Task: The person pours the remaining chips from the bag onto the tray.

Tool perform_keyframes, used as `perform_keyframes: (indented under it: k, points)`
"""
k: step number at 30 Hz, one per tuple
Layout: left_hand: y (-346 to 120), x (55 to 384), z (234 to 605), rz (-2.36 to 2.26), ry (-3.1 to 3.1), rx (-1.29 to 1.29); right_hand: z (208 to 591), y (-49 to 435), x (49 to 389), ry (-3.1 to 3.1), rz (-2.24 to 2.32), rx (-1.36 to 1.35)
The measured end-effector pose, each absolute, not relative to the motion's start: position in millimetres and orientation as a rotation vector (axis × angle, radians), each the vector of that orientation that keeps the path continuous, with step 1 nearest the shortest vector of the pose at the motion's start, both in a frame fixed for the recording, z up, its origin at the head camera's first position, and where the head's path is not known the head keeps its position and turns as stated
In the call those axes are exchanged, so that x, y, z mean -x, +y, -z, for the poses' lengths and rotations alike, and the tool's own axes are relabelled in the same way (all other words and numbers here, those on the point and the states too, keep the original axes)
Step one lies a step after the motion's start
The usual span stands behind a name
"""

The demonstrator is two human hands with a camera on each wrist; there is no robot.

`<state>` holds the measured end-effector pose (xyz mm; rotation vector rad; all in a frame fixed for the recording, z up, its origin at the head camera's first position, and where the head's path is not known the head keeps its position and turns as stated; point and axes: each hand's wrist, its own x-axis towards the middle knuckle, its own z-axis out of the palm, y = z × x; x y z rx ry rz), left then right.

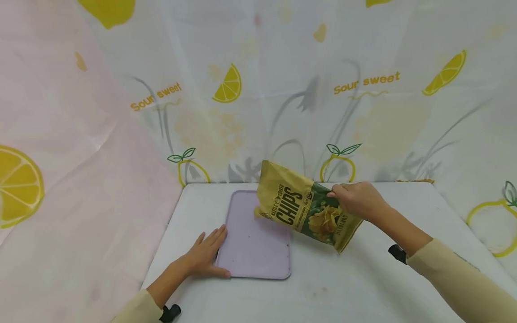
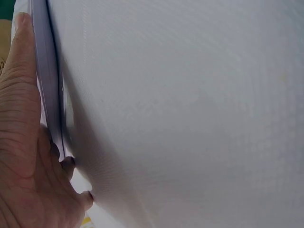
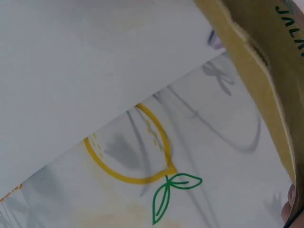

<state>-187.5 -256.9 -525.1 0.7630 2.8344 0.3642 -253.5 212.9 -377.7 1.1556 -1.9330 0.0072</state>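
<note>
A gold and green chip bag [image 1: 299,204] is held aslant by my right hand [image 1: 357,199], its left end over a lilac tray [image 1: 258,255]. The right fingers grip the bag's upper edge toward its right end. A small yellowish bit shows at the bag's lower left corner. My left hand [image 1: 206,255] rests at the tray's left side, fingers fairly straight along the edge and thumb at the near corner. Close up in the left wrist view, the thumb [image 2: 21,52] lies along the tray's rim. The right wrist view shows the bag's crimped end [image 3: 259,61] and little of the hand.
The tray lies on a white table [image 1: 331,287]. Behind the table hangs a white backdrop [image 1: 274,58] printed with lemons, and a pinkish sheet [image 1: 68,188] hangs at the left. Dark wrist straps show at both sleeves.
</note>
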Motion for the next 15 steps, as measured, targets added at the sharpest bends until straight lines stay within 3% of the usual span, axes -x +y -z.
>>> perform_keyframes:
  k: [15]
  points:
    - [-256.5, 186.5, 524.9, -0.357, 2.825, -0.757, 379.8, 216.4, 248.8, -1.957, -0.017, -1.158]
